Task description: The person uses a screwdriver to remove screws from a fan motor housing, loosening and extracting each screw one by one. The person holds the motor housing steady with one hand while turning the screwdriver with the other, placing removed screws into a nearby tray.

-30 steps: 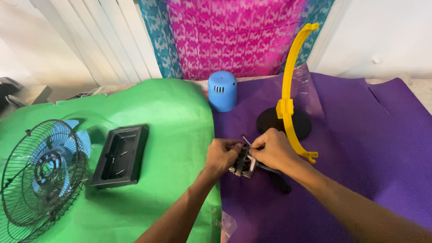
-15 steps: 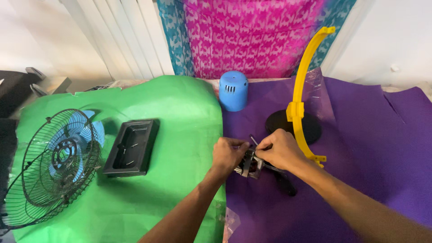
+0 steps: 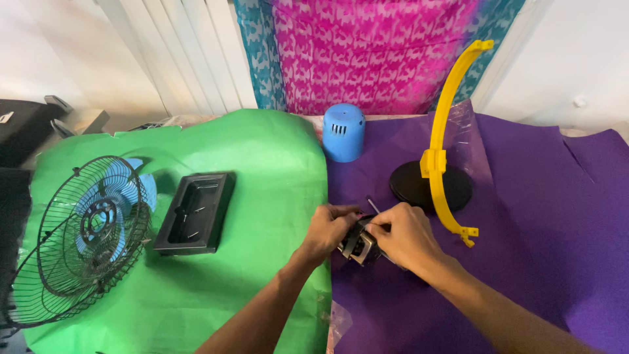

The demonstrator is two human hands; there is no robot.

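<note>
Both hands close on a small metal-and-black fan motor (image 3: 361,244) resting on the purple sheet (image 3: 524,216) beside the green sheet (image 3: 249,196): the left hand (image 3: 325,229) grips its left side, the right hand (image 3: 406,236) pinches its top (a thin shaft pokes out behind). A black rectangular tray (image 3: 195,211) and a caged blue-bladed fan (image 3: 85,236) lie left.

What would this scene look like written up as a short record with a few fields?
Surface: green sheet on the left, purple sheet on the right
Left hand: grip closed on a small metal motor
Right hand: fingers on the same motor, from its other side
Behind the hands: blue cap, yellow curved bracket upright on a black round base
Left side: black tray holding a few screws, wire fan guard with blue blades
</note>
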